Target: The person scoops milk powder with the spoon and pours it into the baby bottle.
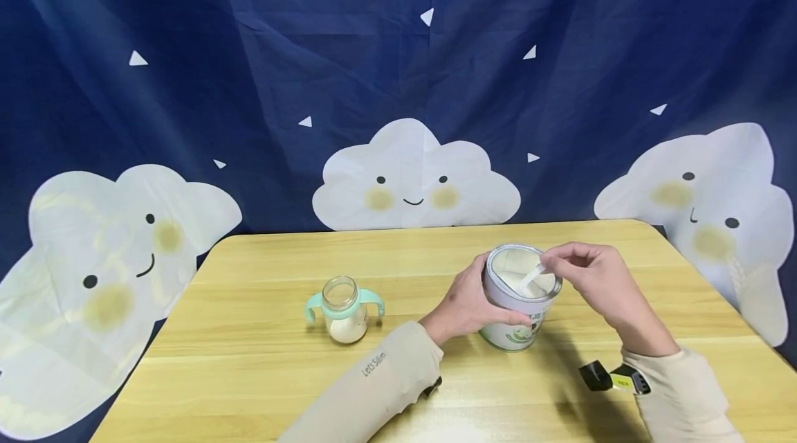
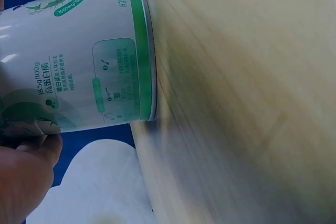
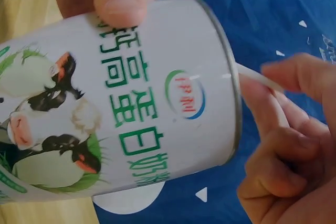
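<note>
A white milk powder can (image 1: 528, 306) with a metal rim stands open on the table, pale powder (image 1: 512, 268) visible inside. My left hand (image 1: 463, 304) grips the can's left side, thumb across the front. At its mouth, my right hand (image 1: 591, 280) pinches the handle of a white scoop (image 1: 530, 278); the scoop's lower end is hidden in the can. The right wrist view shows the can's cow picture and green lettering, with the scoop handle (image 3: 257, 76) between thumb and fingers. In the left wrist view, the can's green-banded base (image 2: 140, 51) meets the tabletop.
Left of the can stands a clear baby bottle (image 1: 346, 327) without a cap, with mint-green handles (image 1: 372, 297) and whitish contents. The wooden table (image 1: 261, 332) has rounded far corners. Behind it hangs a dark blue curtain (image 1: 349, 69) printed with smiling clouds.
</note>
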`<state>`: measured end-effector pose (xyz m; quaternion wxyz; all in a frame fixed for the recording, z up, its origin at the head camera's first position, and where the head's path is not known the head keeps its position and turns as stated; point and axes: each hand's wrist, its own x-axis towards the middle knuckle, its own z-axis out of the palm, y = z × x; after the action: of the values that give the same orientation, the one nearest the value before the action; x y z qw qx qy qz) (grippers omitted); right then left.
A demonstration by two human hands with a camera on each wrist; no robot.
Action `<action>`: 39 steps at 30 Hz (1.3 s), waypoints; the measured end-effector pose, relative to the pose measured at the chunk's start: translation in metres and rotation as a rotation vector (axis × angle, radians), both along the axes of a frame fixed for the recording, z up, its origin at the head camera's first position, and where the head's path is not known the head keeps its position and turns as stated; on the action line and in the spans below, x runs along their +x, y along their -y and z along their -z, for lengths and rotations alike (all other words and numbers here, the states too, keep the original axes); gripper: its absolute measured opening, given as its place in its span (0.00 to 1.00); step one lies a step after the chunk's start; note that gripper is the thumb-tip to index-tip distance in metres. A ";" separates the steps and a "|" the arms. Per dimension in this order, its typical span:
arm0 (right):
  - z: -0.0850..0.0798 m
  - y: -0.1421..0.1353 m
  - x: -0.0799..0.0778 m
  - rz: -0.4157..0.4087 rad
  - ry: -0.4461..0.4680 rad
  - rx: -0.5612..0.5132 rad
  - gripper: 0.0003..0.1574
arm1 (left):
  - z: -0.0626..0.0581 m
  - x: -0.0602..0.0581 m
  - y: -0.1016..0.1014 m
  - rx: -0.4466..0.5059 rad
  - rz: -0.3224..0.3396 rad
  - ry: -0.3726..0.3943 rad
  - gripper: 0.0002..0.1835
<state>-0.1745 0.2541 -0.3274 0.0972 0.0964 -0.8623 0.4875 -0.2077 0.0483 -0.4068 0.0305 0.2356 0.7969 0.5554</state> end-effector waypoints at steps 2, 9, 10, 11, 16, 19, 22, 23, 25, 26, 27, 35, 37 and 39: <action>0.002 -0.001 -0.001 0.051 0.017 -0.055 0.10 | 0.000 0.000 0.000 0.002 0.001 -0.003 0.57; 0.010 -0.009 -0.004 0.229 0.060 -0.111 0.08 | -0.001 0.000 0.001 0.006 0.011 -0.008 0.57; 0.011 -0.010 -0.004 0.247 0.062 -0.111 0.08 | -0.001 0.000 0.001 0.005 0.010 -0.009 0.57; 0.011 -0.012 -0.004 0.263 0.066 -0.108 0.08 | -0.001 0.000 0.001 0.006 0.011 -0.010 0.57; 0.014 -0.018 -0.005 0.291 0.082 -0.110 0.08 | 0.000 -0.001 0.001 0.003 0.005 -0.013 0.57; 0.015 -0.018 -0.005 0.293 0.099 -0.122 0.08 | 0.000 -0.001 0.002 0.004 0.005 -0.015 0.57; 0.014 -0.019 -0.005 0.285 0.119 -0.167 0.07 | 0.000 -0.001 0.001 0.006 0.003 -0.007 0.57; 0.014 -0.019 -0.005 0.282 0.124 -0.188 0.07 | 0.000 0.000 0.001 0.004 0.001 -0.003 0.58; 0.015 -0.018 -0.005 0.286 0.115 -0.190 0.08 | -0.001 0.000 0.001 0.005 -0.001 0.006 0.58; 0.015 -0.017 -0.005 0.291 0.107 -0.184 0.08 | -0.001 0.000 0.001 0.005 -0.003 0.010 0.58; 0.016 -0.016 -0.005 0.298 0.098 -0.174 0.10 | -0.002 0.000 0.001 0.004 -0.004 0.012 0.58; 0.015 -0.012 -0.005 0.332 0.077 -0.113 0.17 | -0.003 0.000 0.002 -0.007 -0.008 0.017 0.58; 0.014 -0.013 -0.005 0.332 0.096 -0.127 0.18 | -0.004 0.000 0.002 -0.017 -0.001 0.012 0.58; 0.013 -0.014 -0.005 0.332 0.115 -0.147 0.18 | -0.004 0.000 0.001 -0.026 0.007 0.005 0.58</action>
<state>-0.1792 0.2679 -0.3408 0.1335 -0.0824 -0.8325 0.5313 -0.2078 0.0470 -0.4027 0.0376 0.2365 0.8033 0.5454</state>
